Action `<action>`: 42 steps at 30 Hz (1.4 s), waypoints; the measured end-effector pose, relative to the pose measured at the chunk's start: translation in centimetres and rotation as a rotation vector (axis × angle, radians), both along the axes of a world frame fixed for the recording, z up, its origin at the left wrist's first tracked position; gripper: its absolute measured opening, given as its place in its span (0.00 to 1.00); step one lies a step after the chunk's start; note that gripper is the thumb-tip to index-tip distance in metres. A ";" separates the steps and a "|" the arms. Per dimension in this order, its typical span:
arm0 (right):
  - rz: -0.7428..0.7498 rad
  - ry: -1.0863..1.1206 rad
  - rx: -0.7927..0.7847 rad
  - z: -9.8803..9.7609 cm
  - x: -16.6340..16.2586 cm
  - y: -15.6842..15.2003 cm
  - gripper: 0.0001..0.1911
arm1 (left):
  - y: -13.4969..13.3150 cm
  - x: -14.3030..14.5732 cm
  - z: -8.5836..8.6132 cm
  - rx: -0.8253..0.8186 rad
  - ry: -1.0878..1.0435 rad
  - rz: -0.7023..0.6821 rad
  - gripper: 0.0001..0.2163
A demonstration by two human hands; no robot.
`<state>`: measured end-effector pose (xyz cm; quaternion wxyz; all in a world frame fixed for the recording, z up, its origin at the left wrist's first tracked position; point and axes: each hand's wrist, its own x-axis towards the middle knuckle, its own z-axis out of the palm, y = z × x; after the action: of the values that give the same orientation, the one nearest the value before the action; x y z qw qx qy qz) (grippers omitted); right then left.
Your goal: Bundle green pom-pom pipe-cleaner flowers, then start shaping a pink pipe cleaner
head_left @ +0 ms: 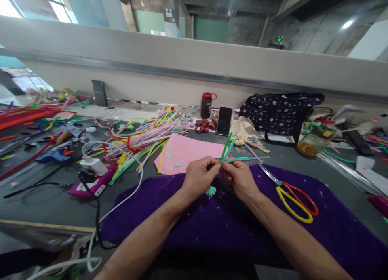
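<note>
Left of the scissors, the left hand and nearer right hand, both pinched closed, hold green pipe cleaners slanting upward.

From my screen I can read no whole word — the white lettering on the dark cylindrical bottle with a red lid is too small, the small glowing green sign blurs, and bold black marks on a pale object at lower left resemble an H — at best.
</note>
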<state>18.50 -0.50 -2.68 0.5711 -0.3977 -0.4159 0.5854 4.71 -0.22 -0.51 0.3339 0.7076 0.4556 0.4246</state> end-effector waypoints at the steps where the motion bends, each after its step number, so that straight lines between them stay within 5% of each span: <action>1: 0.007 -0.004 0.021 0.1 0.1 0.0 0.10 | 0.1 0.0 0.1 -0.113 -0.129 -0.065 0.08; 6: 0.039 0.020 0.117 0.9 0.5 0.0 0.07 | 0.4 0.4 0.2 -0.630 -0.661 -0.344 0.09; 10: 0.090 0.060 0.121 1.5 0.5 -0.2 0.06 | 0.0 1.1 -0.2 -0.741 -0.829 -0.446 0.08; 20: -0.008 -0.019 0.066 0.8 1.4 0.6 0.11 | 1.2 0.2 -0.5 -0.659 -0.667 -0.285 0.14; 38: 0.059 -0.131 0.009 0.1 1.2 0.4 0.10 | 1.4 0.0 -1.3 -0.779 -0.544 -0.394 0.13; 42: 0.060 -0.119 0.006 0.3 1.3 0.6 0.11 | 1.1 -0.1 -0.7 -0.660 -0.473 -0.360 0.16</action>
<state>19.85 0.13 -2.42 0.5289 -0.4174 -0.4626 0.5763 4.56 0.92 -1.22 0.7056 0.5145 0.3471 0.3418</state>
